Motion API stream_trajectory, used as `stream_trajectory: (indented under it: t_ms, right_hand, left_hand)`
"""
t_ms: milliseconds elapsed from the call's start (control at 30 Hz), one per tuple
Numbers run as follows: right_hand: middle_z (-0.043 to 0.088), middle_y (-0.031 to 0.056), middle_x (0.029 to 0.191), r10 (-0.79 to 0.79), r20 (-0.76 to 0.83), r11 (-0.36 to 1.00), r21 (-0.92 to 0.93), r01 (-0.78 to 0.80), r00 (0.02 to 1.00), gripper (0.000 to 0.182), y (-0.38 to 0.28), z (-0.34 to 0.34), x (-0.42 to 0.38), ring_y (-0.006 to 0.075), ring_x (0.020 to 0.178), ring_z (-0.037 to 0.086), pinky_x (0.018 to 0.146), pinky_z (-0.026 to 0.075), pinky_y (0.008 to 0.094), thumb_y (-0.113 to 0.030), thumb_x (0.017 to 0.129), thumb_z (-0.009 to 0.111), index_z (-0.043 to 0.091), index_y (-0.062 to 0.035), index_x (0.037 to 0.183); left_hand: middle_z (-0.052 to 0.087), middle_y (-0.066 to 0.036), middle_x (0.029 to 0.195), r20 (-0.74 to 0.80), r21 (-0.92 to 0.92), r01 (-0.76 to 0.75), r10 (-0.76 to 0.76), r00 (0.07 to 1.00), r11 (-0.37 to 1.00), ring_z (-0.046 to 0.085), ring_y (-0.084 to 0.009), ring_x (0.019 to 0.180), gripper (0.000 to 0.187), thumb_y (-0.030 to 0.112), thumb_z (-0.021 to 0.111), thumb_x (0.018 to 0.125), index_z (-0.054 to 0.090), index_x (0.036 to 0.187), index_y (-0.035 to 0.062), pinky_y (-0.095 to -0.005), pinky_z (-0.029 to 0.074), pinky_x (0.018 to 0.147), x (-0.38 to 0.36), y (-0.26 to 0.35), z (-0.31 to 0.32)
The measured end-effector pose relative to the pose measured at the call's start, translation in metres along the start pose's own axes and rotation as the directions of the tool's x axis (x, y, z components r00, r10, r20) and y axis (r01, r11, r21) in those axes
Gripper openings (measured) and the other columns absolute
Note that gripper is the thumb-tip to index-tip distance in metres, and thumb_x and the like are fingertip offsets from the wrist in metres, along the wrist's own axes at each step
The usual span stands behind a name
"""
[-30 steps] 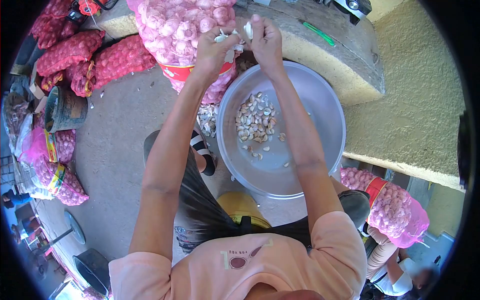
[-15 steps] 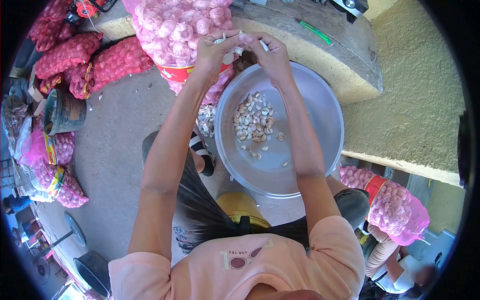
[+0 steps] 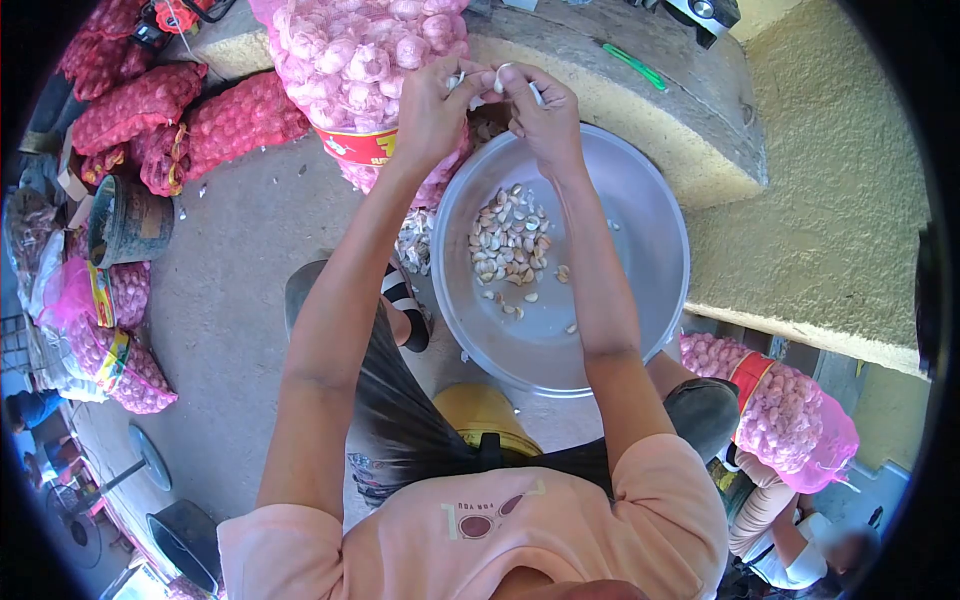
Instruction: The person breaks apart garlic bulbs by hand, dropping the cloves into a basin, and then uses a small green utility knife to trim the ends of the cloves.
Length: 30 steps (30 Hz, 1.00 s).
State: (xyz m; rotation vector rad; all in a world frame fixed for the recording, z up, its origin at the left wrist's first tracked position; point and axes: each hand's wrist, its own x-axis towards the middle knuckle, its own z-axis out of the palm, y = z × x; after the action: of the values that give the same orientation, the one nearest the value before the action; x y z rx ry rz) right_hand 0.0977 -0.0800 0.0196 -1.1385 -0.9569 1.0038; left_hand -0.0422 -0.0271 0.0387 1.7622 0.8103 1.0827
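My left hand [image 3: 436, 108] is closed, with a white garlic piece [image 3: 455, 80] showing at its curled fingers. Thumb and fingers of my right hand [image 3: 548, 112] pinch a pale garlic clove [image 3: 499, 79], and the left fingertips meet it from the other side. Another white piece [image 3: 538, 95] is tucked in the right hand's fingers. Both hands are raised over the far rim of a wide grey basin [image 3: 655, 300]. Inside the basin lies a loose pile of garlic cloves [image 3: 508, 240], with a few scattered apart from it.
A large pink net sack of garlic [image 3: 365, 65] stands just beyond my left hand. Papery skins [image 3: 413, 240] lie beside the basin. A green cutter [image 3: 635, 66] rests on the ledge [image 3: 560, 45]. A yellow bucket [image 3: 480, 415] is between my legs. Someone sits at lower right near another sack [image 3: 780, 410].
My right hand has shifted slightly, and the pinched clove now shows more fully between the fingertips. The papery bit that hung below the fingers no longer shows.
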Motion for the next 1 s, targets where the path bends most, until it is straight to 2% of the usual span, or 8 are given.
stream_trajectory:
  t_ms: [300,533,600,667,733,800,933,1000]
  right_hand:
    - [0.061,0.0039,0.091,0.092,0.098,0.857,0.499,-0.129,0.991,0.036,0.015,-0.029,-0.008,-0.0004,0.058,0.037,0.051,0.037,0.0153,-0.028,0.093,0.057,0.057,-0.0033,0.12]
    - [0.064,0.0032,0.087,0.179,0.085,0.899,0.391,-0.198,0.98,0.03,0.03,-0.039,-0.034,-0.0005,0.057,0.04,0.051,0.038,0.017,-0.025,0.093,0.059,0.061,-0.0029,0.113]
    - [0.064,0.0035,0.081,0.183,-0.064,0.982,0.068,-0.179,0.981,0.023,0.034,-0.035,-0.037,-0.0001,0.062,0.046,0.052,0.039,0.018,-0.022,0.092,0.059,0.065,-0.0037,0.105]
    - [0.065,0.0036,0.08,0.122,-0.1,0.992,-0.031,-0.125,0.988,0.019,0.033,-0.029,-0.038,0.0005,0.063,0.048,0.053,0.039,0.0184,-0.02,0.092,0.059,0.065,-0.0041,0.1]
    - [0.065,0.0038,0.078,0.058,-0.127,0.988,-0.135,-0.075,0.99,0.016,0.033,-0.025,-0.037,0.0011,0.065,0.05,0.054,0.04,0.0188,-0.018,0.092,0.058,0.066,-0.0046,0.095]
    - [0.064,0.0035,0.078,-0.334,-0.011,0.897,-0.312,0.314,0.943,0.013,0.033,-0.021,-0.036,0.0016,0.065,0.05,0.055,0.04,0.0189,-0.015,0.093,0.057,0.064,-0.0047,0.09]
    - [0.061,0.002,0.074,-0.374,-0.127,0.9,-0.29,0.326,0.919,0.014,0.034,-0.011,-0.041,0.0013,0.064,0.048,0.055,0.039,0.0192,-0.015,0.094,0.056,0.062,-0.0036,0.089]
    - [0.055,-0.0007,0.069,-0.117,-0.237,0.991,0.028,0.128,0.964,0.015,0.043,-0.009,-0.045,0.0018,0.061,0.046,0.053,0.037,0.0195,-0.018,0.095,0.055,0.06,-0.0046,0.089]
  left_hand:
    - [0.069,-0.015,0.082,-0.171,0.265,0.099,-0.055,0.984,0.959,0.065,-0.0211,0.072,0.022,0.013,0.063,0.078,0.067,0.095,-0.0008,-0.0323,0.049,0.067,0.002,-0.026,-0.003]
    - [0.069,-0.012,0.087,-0.167,0.249,0.108,-0.067,0.984,0.962,0.065,-0.024,0.077,0.023,0.019,0.066,0.078,0.07,0.089,-0.0004,-0.0339,0.049,0.071,0.006,-0.023,-0.007]
    - [0.07,-0.011,0.085,-0.129,0.237,0.036,-0.005,0.992,0.971,0.065,-0.0222,0.076,0.025,0.022,0.067,0.079,0.07,0.089,-0.0006,-0.0333,0.049,0.07,0.004,-0.018,-0.005]
    - [0.063,-0.001,0.077,0.228,0.135,0.167,-0.194,0.954,0.977,0.056,-0.0076,0.061,0.028,0.025,0.067,0.084,0.068,0.102,0.0031,-0.023,0.044,0.054,0.0,-0.012,0.003]
    - [0.061,0.0,0.074,0.294,-0.007,0.317,-0.301,0.907,0.949,0.053,-0.0054,0.058,0.036,0.035,0.067,0.085,0.067,0.098,0.0016,-0.0212,0.042,0.051,-0.003,-0.012,0.011]
    - [0.063,-0.003,0.072,0.359,-0.169,0.466,-0.386,0.849,0.868,0.055,-0.007,0.059,0.029,0.029,0.071,0.082,0.068,0.089,0.001,-0.0229,0.044,0.051,-0.006,-0.011,0.015]
    - [0.063,-0.004,0.073,0.339,-0.431,0.502,-0.381,0.86,0.75,0.055,-0.007,0.058,0.022,0.023,0.072,0.081,0.066,0.084,0.0018,-0.0231,0.044,0.05,-0.01,-0.014,0.026]
    - [0.061,-0.001,0.074,0.262,-0.458,0.484,-0.407,0.875,0.746,0.055,-0.006,0.061,0.019,0.022,0.07,0.084,0.064,0.085,0.0039,-0.021,0.043,0.052,-0.017,-0.015,0.037]
